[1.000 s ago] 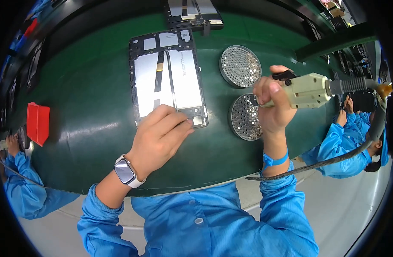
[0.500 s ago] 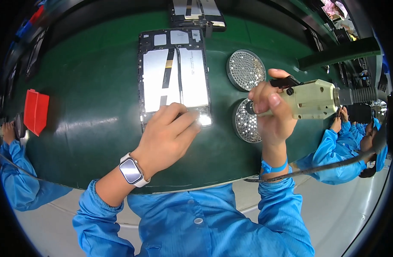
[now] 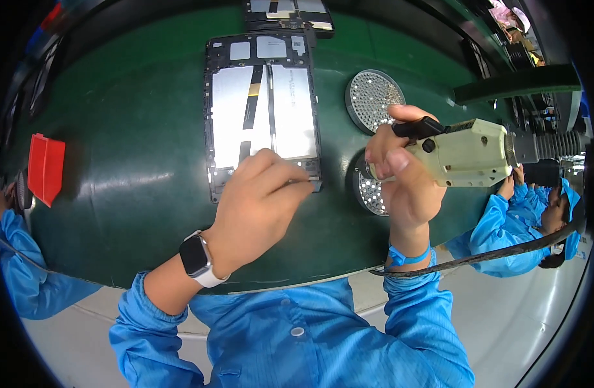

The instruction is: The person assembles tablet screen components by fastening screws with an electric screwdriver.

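Lying flat near the middle of the green work mat, the opened tablet chassis shows two silvery battery panels split by a dark strip, its long sides running away from the person. The left hand rests palm down on the chassis's near short edge, fingers bent and pressing on the lower right corner; whether they pinch anything small cannot be told. A smartwatch with a white band sits on that wrist.

Well to the right, the right hand is clenched around a cream-coloured electric screwdriver, held above the mat, its corrugated hose trailing off rightward. Just behind that hand lies a round perforated screw tray, partly hidden, and a second round screw tray sits farther back, close to the chassis's right side.

Left of the chassis the mat is bare up to a red plastic bin near the left rim. Another device frame touches the far edge. A co-worker's blue sleeve shows beyond the mat at right.
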### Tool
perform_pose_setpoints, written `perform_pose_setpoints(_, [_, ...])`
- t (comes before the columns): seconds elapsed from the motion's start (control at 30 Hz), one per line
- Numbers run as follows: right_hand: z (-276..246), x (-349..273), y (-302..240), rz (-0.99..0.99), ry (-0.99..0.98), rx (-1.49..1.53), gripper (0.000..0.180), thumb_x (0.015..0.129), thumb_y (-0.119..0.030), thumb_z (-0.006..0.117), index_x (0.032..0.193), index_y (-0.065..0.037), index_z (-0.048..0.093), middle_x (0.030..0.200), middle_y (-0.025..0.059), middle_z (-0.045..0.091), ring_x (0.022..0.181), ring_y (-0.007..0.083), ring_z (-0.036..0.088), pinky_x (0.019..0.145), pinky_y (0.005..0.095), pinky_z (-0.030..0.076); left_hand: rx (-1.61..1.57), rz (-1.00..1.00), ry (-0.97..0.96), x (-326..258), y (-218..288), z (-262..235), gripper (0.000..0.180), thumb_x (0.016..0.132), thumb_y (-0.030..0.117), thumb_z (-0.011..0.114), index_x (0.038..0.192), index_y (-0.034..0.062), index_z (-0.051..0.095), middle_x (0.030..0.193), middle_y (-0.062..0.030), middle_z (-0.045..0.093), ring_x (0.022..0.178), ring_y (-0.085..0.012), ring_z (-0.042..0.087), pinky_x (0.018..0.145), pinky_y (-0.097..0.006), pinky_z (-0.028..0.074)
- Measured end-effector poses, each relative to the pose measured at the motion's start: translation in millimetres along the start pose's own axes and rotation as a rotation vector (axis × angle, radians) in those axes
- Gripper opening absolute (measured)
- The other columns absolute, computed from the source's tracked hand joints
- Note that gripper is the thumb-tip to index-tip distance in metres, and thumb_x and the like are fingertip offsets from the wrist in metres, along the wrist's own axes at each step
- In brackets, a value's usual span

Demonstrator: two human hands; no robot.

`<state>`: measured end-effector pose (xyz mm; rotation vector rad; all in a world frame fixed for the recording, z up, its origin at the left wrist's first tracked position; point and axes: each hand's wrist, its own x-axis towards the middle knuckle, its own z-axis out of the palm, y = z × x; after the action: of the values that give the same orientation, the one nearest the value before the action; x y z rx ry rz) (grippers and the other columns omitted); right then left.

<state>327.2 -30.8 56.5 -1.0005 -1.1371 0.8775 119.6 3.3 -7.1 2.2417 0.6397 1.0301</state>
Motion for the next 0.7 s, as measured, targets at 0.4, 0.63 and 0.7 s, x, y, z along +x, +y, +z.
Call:
perform_pose_setpoints(0.4, [-4,-4,5,-0.049,-0.045,0.012,0.043,0.080,0.004,0.067,0.122,0.008,0.058,0.076,0.0045,0.059,0.064,0.0090,0.052,0.059,0.0243,0.043,0.129,0.148,0.029,-5,0,10,0.020,0.071,-0.002,0.075,0.090,-0.0002,0.071,0.096,-0.0088,0.065,0.083,-0.0266,0.060,0.067,-0.038,0.050])
perform_pose_setpoints(0.63, [9,-15,3,-0.018,-0.052,0.188,0.044,0.081,0.000,0.065,0.123,0.007,0.053,0.075,0.0069,0.059,0.066,0.0137,0.056,0.063,0.0292,0.048,0.274,0.112,0.029,-9,6,15,0.016,0.071,0.002,0.069,0.086,-0.0024,0.067,0.095,-0.0086,0.062,0.090,-0.0263,0.059,0.075,-0.037,0.051])
perform_pose_setpoints(0.7, [13,-19,4,0.016,-0.054,0.211,0.043,0.081,-0.001,0.064,0.122,0.006,0.052,0.074,0.0066,0.057,0.068,0.0145,0.056,0.065,0.0311,0.049,0.359,0.182,0.012,-10,8,15,0.017,0.072,0.004,0.068,0.087,-0.0033,0.068,0.096,-0.0088,0.062,0.093,-0.0265,0.059,0.078,-0.037,0.051])
